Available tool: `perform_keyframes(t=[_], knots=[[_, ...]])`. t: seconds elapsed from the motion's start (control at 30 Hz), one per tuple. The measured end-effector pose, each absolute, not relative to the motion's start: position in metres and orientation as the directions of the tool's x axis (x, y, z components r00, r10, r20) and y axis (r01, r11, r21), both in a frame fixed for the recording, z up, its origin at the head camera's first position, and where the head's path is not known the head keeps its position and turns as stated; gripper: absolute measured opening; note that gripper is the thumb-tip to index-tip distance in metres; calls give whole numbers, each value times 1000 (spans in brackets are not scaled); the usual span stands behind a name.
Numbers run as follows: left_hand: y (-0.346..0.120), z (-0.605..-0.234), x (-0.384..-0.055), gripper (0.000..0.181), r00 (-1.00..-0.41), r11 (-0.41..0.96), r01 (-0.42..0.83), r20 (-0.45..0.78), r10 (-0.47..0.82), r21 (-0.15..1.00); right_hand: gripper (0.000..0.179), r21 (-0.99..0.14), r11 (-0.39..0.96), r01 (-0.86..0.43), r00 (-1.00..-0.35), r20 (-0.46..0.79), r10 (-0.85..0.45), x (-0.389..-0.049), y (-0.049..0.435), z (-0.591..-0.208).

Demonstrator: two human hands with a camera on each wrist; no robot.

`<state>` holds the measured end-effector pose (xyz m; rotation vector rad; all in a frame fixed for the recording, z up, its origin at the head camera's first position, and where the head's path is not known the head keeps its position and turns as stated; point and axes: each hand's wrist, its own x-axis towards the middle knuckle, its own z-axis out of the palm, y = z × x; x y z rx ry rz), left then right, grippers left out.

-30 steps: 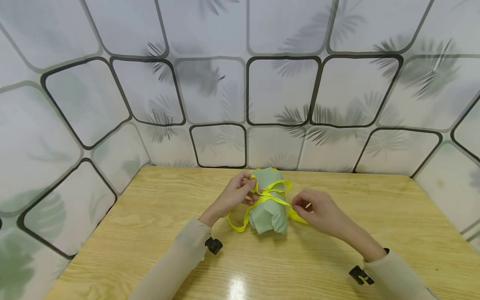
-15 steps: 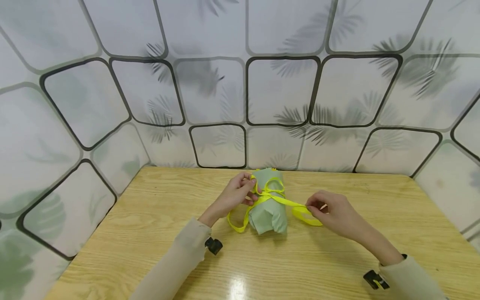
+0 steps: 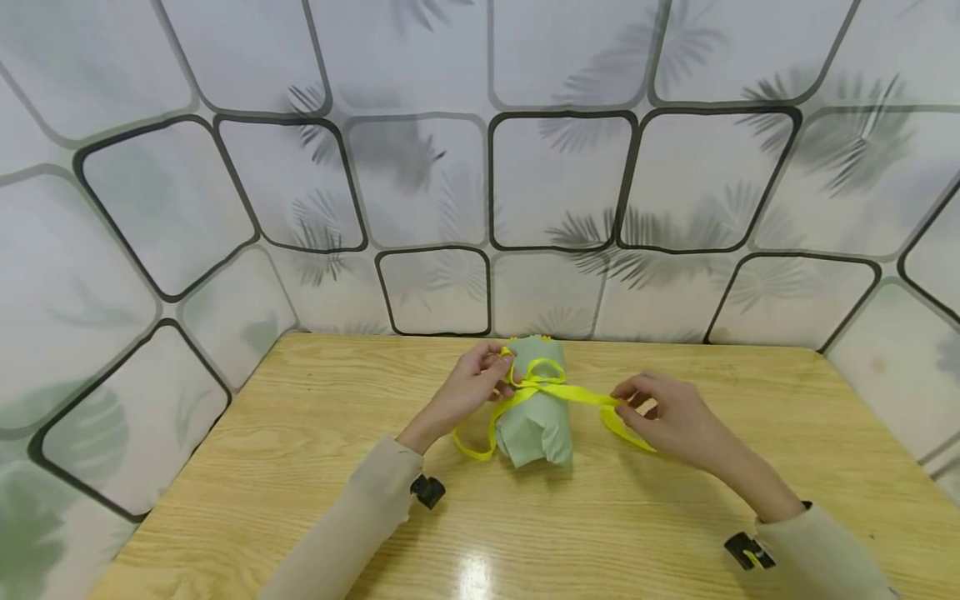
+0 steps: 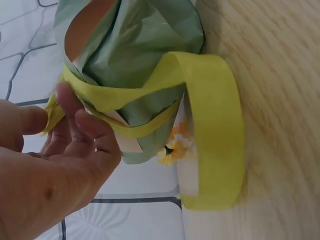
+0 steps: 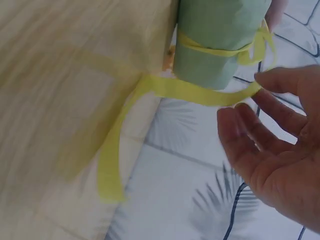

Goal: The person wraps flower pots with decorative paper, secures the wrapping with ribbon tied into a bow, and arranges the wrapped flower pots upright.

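A bouquet wrapped in green paper (image 3: 536, 429) lies on the table, a yellow ribbon (image 3: 577, 394) tied round its middle. Orange-yellow flowers (image 4: 172, 150) peek out at its far end. My left hand (image 3: 476, 383), at the bouquet's left side, pinches a loop of the ribbon between thumb and finger. To the right, my right hand (image 3: 663, 417) pinches the ribbon's other stretch and holds it out from the knot. In the right wrist view the ribbon's free end (image 5: 111, 170) hangs past the thumb and fingertip. Another ribbon length droops in a curve below my left hand.
The wooden table (image 3: 337, 392) reaches back to a patterned cloth wall (image 3: 562, 183), which also rises on both sides. A small black device (image 3: 427, 492) is worn at the left wrist, another black device (image 3: 748, 552) at the right.
My right hand has moved right, drawing the ribbon out from the bouquet. The ribbon loop on top has become smaller. My left hand has stayed nearly in place.
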<state>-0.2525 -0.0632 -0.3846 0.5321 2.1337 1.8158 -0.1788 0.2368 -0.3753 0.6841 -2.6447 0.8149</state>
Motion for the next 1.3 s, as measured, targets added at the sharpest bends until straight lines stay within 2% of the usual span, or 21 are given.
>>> perform_keyframes(t=[0.2, 0.37, 0.53, 0.73, 0.87, 0.97, 1.1, 1.3], knots=[[-57, -381, -252, 31, -895, 125, 120, 53, 442, 985, 28, -436, 694, -572, -800, 484, -355, -187, 205, -370], [-52, -378, -254, 32, -883, 97, 113, 55, 466, 989, 19, -496, 642, -585, -807, 440, -395, -198, 178, -371], [-49, -377, -253, 31, -888, 128, 129, 57, 457, 983, 7, -538, 627, -564, -825, 404, -396, -200, 171, -373], [-48, -380, -253, 35, -895, 148, 127, 49, 442, 981, 7, -549, 645, -532, -845, 398, -358, -197, 179, -371], [-44, -381, -254, 42, -909, 193, 134, 42, 415, 972, 6, -562, 662, -497, -864, 387, -321, -197, 184, -372], [-41, -377, -254, 38, -915, 319, 202, 62, 398, 926, 5, -577, 663, -477, -875, 381, -298, -199, 183, -370], [-37, -372, -253, 30, -896, 470, 340, 129, 425, 815, 7, -603, 660, -449, -889, 376, -261, -204, 180, -368], [-36, -376, -253, 24, -895, 473, 376, 180, 408, 797, 9, -646, 657, -389, -917, 342, -206, -212, 177, -371]])
